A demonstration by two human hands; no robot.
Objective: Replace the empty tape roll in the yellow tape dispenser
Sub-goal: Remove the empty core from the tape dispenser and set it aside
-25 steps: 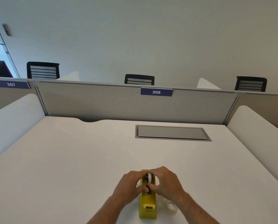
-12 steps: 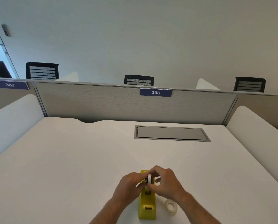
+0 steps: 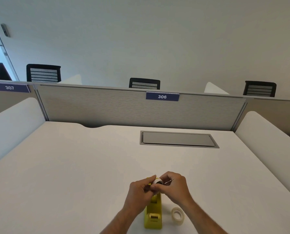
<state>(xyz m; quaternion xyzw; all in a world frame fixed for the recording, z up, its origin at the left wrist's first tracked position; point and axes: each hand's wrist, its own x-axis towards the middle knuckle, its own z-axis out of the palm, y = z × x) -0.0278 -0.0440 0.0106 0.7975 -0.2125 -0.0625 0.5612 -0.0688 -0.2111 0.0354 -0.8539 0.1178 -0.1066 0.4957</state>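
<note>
White bench (image 3: 73,166), grey hatch (image 3: 179,139) beyond yellow dispenser (image 3: 153,217); both hands, left (image 3: 139,194) & right (image 3: 175,187), pinch empty roll (image 3: 157,181) above it; new tape roll (image 3: 177,216) just right.

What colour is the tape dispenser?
Yellow; the dispenser shows best in the head view.

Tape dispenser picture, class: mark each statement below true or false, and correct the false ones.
1. Both hands, left hand and right hand, hold a small white roll above the yellow dispenser. True.
2. A spare tape roll lies on the desk left of the dispenser. False: it lies to its right.
3. The sign on the divider straight ahead reads 306. True.
4. The spare tape roll is stacked on the dispenser. False: it lies flat on the desk beside it.
</note>
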